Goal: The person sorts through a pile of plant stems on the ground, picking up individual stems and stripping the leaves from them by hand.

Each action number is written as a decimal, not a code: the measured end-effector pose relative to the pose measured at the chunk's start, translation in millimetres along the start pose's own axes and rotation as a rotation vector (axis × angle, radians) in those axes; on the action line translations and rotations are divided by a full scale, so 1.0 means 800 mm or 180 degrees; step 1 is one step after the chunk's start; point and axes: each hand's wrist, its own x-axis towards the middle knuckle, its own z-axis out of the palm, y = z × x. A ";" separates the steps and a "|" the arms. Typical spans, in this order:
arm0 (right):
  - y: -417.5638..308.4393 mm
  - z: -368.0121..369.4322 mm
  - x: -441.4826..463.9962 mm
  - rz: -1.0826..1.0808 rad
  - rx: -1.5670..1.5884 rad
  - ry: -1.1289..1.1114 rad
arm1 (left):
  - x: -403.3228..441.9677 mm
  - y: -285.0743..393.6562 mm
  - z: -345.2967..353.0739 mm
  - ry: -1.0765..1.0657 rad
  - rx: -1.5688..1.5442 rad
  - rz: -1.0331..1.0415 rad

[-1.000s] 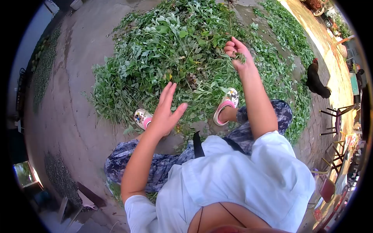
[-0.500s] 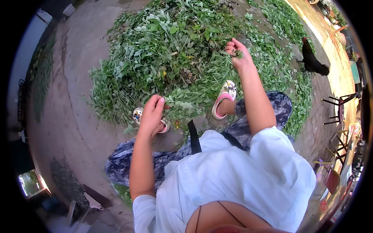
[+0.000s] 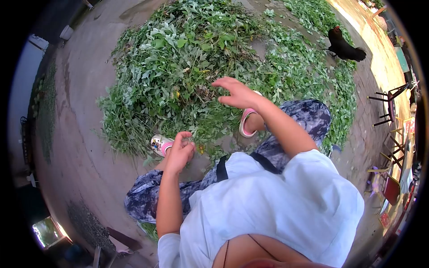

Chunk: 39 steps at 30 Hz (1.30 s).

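Note:
A broad heap of leafy green stems (image 3: 165, 67) lies on the ground in front of my feet. My right hand (image 3: 237, 93) is over the heap's near part, thumb and fingers apart, with nothing seen in it. Near my shoe, my left hand (image 3: 179, 154) is closed with its fingers curled; what it holds, if anything, is too small to make out. Some blurred green leaves (image 3: 212, 123) lie between the two hands.
Loose leaves (image 3: 290, 67) spread to the right of the heap. A black chicken (image 3: 344, 44) stands at the upper right. Chairs (image 3: 391, 105) are along the right side. My shoes (image 3: 160, 145) stand at the heap's near edge.
My right hand has moved left and nearer to me, opened, and no longer shows the leafy bit. My left hand has dropped slightly and curled. The chicken has moved up and left in view.

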 end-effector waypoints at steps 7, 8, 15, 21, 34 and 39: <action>-0.100 0.146 -0.018 -0.0854 -0.0471 -0.0049 | -0.017 0.022 0.033 0.0917 -0.0892 0.0266; -0.091 0.154 -0.013 -0.1270 -0.0741 0.0304 | -0.022 0.023 0.035 0.0889 -0.0852 0.0275; 0.027 0.113 0.013 -0.2084 -0.1740 0.1347 | -0.082 0.035 0.030 0.1005 -0.1529 0.0741; 0.104 0.078 0.016 -0.0801 -0.1998 0.0996 | -0.149 0.056 0.030 0.1336 -0.1295 0.0626; 0.126 -0.004 0.037 0.0651 -0.1244 0.1613 | -0.178 -0.007 -0.055 -0.0108 0.1065 -0.0700; 0.021 -0.010 0.057 -0.1193 -0.1318 0.1986 | -0.083 0.055 -0.068 0.0343 0.1476 0.0376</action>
